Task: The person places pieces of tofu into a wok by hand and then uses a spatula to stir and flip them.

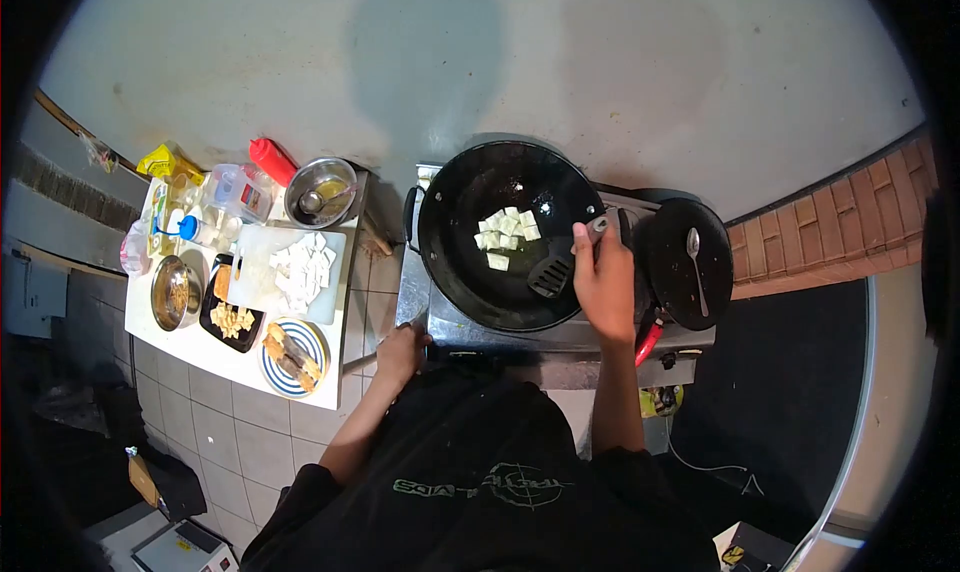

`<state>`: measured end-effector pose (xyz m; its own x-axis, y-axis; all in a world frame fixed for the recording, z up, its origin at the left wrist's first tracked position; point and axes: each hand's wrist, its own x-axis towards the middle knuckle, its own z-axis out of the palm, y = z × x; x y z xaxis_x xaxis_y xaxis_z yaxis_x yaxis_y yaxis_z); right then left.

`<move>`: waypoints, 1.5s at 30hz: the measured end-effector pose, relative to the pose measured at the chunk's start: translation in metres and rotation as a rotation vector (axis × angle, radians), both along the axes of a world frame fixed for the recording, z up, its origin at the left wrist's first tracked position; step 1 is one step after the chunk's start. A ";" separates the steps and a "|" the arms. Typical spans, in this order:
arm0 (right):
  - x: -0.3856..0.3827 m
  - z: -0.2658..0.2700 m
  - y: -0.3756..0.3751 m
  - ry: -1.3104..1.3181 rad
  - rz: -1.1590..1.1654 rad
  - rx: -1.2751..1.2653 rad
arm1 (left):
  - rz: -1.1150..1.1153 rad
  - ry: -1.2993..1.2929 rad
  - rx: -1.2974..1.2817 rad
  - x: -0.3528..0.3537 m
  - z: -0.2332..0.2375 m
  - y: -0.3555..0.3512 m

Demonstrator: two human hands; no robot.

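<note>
Right hand: fingers wrapped around the handle of a slotted spatula [549, 275], the grip firm and the handle's end poking out past the thumb; the hand [605, 282] hung over the right rim of the wok [470, 297].
Spatula blade: lay low inside the wok, to the left of the gripping fingers, between them and the food.
White cubes: a close cluster [508, 230] sat near the middle of the wok, left of the grip and a little farther from the person than the blade, apart from both.
Lone cube: one piece [497, 262] rested nearer the person than the cluster, left of the blade and not touching it.
Left hand: curled at the front left edge of the stove [440, 322], well apart from the cubes; whether its fingers gripped anything could not be told [403, 352].
Griddle: a dark round plate [662, 252] stood right of the grip, with a spoon [698, 269] lying across it.
Side table: to the left, this white surface [190, 338] bore a cutting board [252, 262] heaped with white pieces [305, 272].
</note>
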<state>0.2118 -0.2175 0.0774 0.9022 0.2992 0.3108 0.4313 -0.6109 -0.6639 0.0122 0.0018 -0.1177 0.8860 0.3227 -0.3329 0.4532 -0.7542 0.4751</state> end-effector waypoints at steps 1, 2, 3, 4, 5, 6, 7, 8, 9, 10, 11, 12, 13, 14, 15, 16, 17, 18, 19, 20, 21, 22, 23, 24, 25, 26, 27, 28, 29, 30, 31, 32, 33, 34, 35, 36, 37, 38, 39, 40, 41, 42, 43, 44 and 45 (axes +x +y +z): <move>0.001 -0.006 0.003 -0.029 0.002 0.031 | 0.008 0.025 -0.004 0.001 0.003 -0.001; 0.001 -0.008 0.005 -0.028 0.000 0.031 | 0.005 0.026 -0.005 0.002 0.003 -0.001; 0.001 -0.008 0.007 0.012 0.049 0.108 | 0.004 0.030 -0.003 0.002 0.004 0.000; 0.000 -0.007 0.007 0.054 0.100 0.185 | 0.005 0.036 -0.002 0.002 0.005 0.000; -0.002 -0.005 0.007 0.072 0.089 0.191 | 0.007 0.041 -0.003 0.002 0.007 -0.001; -0.004 -0.003 0.007 0.077 0.091 0.191 | 0.014 0.049 -0.014 0.004 0.012 -0.002; -0.005 -0.001 0.007 0.076 0.061 0.182 | 0.021 0.056 -0.023 0.004 0.015 -0.002; -0.006 0.000 0.006 0.073 0.030 0.174 | 0.018 0.057 -0.020 0.004 0.013 -0.001; -0.006 0.001 0.006 0.072 0.025 0.177 | 0.024 0.077 -0.019 0.003 0.009 -0.001; -0.006 0.002 0.006 0.089 0.007 0.116 | 0.029 0.096 -0.017 0.003 0.007 -0.001; -0.006 0.003 0.006 0.105 -0.012 0.056 | 0.023 0.093 -0.012 0.003 0.005 0.000; -0.003 -0.002 0.006 0.103 -0.017 0.059 | 0.015 0.071 -0.011 0.002 0.005 0.000; 0.000 -0.011 0.006 0.089 -0.010 0.059 | 0.008 0.049 -0.011 0.002 0.006 0.001; 0.001 -0.016 0.006 0.076 -0.001 0.058 | 0.006 0.051 -0.009 0.002 0.006 0.000; 0.000 -0.014 0.007 0.079 -0.001 0.059 | 0.005 0.043 -0.011 0.003 0.011 -0.001; -0.002 -0.009 0.009 0.120 0.030 0.132 | 0.006 0.036 -0.014 0.003 0.013 -0.001; -0.004 -0.005 0.010 0.161 0.060 0.204 | 0.008 0.041 -0.014 0.003 0.013 -0.001; -0.005 -0.002 0.010 0.165 0.061 0.204 | -0.009 0.029 -0.002 0.003 0.011 -0.001; -0.006 -0.001 0.009 0.177 0.041 0.189 | -0.026 0.018 0.010 0.002 0.010 -0.001; -0.007 0.000 0.008 0.187 0.021 0.173 | -0.028 0.020 0.010 0.001 0.009 -0.001; -0.007 0.000 0.007 0.188 0.018 0.173 | -0.034 0.021 -0.005 0.001 0.008 0.000; -0.007 0.000 0.007 0.165 0.004 0.126 | -0.041 0.020 -0.019 0.001 0.008 0.001; -0.007 0.001 0.007 0.141 -0.009 0.079 | -0.043 0.019 -0.020 0.002 0.008 0.002; -0.006 -0.001 0.008 0.140 -0.011 0.079 | -0.045 0.035 -0.016 0.003 0.008 0.002; -0.005 -0.004 0.009 0.149 0.002 0.094 | -0.044 0.050 -0.013 0.003 0.009 0.002; -0.004 -0.008 0.009 0.158 0.016 0.108 | -0.043 0.049 -0.015 0.004 0.011 0.002; -0.004 -0.011 0.010 0.134 0.058 0.188 | -0.037 0.067 -0.010 0.005 0.015 0.002; -0.004 -0.011 0.010 0.133 0.062 0.185 | -0.029 0.085 -0.004 0.006 0.017 0.001; -0.006 -0.007 0.010 0.131 0.035 0.201 | -0.023 0.085 -0.006 0.004 0.008 0.001; -0.006 -0.005 0.010 0.127 0.008 0.217 | -0.028 0.077 0.013 0.004 0.000 0.002; -0.007 -0.003 0.009 0.125 0.016 0.217 | -0.032 0.067 0.034 0.002 -0.006 0.003; -0.006 -0.002 0.007 0.117 0.012 0.199 | -0.024 0.063 0.036 -0.001 -0.012 0.003; -0.004 -0.001 0.007 0.108 0.005 0.182 | -0.025 0.054 0.015 0.001 -0.004 0.002; -0.004 0.000 0.009 0.104 0.009 0.185 | -0.030 0.047 -0.007 0.001 0.000 0.001; -0.003 -0.001 0.009 0.103 0.001 0.138 | -0.030 0.044 -0.005 0.001 0.000 0.002; -0.003 -0.001 0.009 0.101 -0.008 0.091 | -0.035 0.060 0.005 0.002 -0.001 0.002; -0.003 -0.002 0.010 0.098 -0.009 0.090 | -0.040 0.077 0.013 0.002 -0.002 0.001; -0.003 -0.004 0.012 0.096 0.008 0.126 | -0.042 0.075 0.011 0.002 -0.005 0.001; -0.004 -0.006 0.014 0.095 0.027 0.163 | -0.041 0.100 0.027 0.002 -0.007 0.001; -0.003 -0.007 0.014 0.095 0.026 0.161 | -0.040 0.125 0.043 0.001 -0.009 0.000; -0.004 -0.008 0.014 0.084 0.033 0.193 | -0.042 0.127 0.042 0.000 -0.011 -0.001; -0.004 -0.009 0.014 0.074 0.038 0.226 | -0.037 0.101 0.045 0.000 -0.009 -0.002; -0.004 -0.007 0.014 0.076 0.034 0.227 | -0.032 0.076 0.049 0.000 -0.006 -0.003; -0.005 -0.003 0.013 0.086 0.003 0.177 | -0.037 0.079 0.050 0.000 -0.003 -0.003; -0.005 -0.001 0.012 0.095 -0.028 0.127 | -0.043 0.094 0.038 0.001 0.001 -0.003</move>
<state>0.2072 -0.2059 0.0760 0.9368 0.2367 0.2577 0.3468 -0.5305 -0.7735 0.0131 -0.0014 -0.1168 0.8645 0.2990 -0.4040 0.4616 -0.7903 0.4029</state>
